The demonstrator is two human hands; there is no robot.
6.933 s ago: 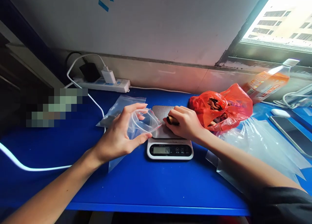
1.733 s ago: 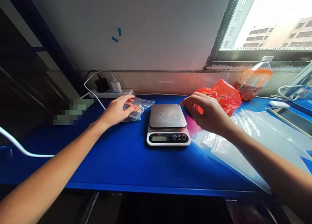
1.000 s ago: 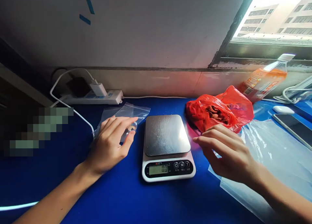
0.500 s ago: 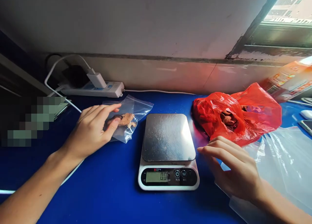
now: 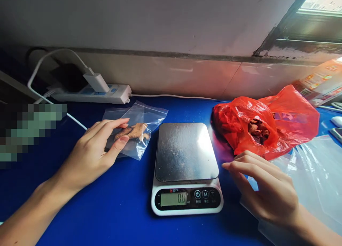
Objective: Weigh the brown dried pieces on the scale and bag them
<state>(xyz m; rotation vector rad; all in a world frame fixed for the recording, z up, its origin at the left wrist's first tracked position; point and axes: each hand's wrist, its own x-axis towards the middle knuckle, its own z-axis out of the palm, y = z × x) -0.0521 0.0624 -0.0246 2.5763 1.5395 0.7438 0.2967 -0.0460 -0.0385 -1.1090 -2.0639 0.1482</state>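
Note:
My left hand (image 5: 98, 144) is over the near-left edge of some clear zip bags (image 5: 153, 114), thumb and index finger apart. Brown dried slices (image 5: 136, 131) show inside the top bag; whether my fingers touch the plastic I cannot tell. A kitchen scale (image 5: 187, 153) with a bare steel plate stands between my hands, its display (image 5: 173, 199) reading 0.0. To its right my right hand (image 5: 264, 189) hovers with bent, loosely parted fingers, holding nothing visible. Just beyond it lies a red plastic bag (image 5: 237, 110), its torn opening showing brown dried pieces (image 5: 258, 131).
Flat clear plastic bags (image 5: 315, 178) lie under and beyond my right hand. A white power strip (image 5: 117, 93) with a plugged-in charger (image 5: 96, 82) and a white cable sits at the back left against the wall. An orange-and-white package (image 5: 324, 80) stands at the back right.
My left hand has drawn slightly left from the dried slices, its thumb and index finger a little wider apart. My right hand keeps nearly the same pose. The camera view has shifted slightly.

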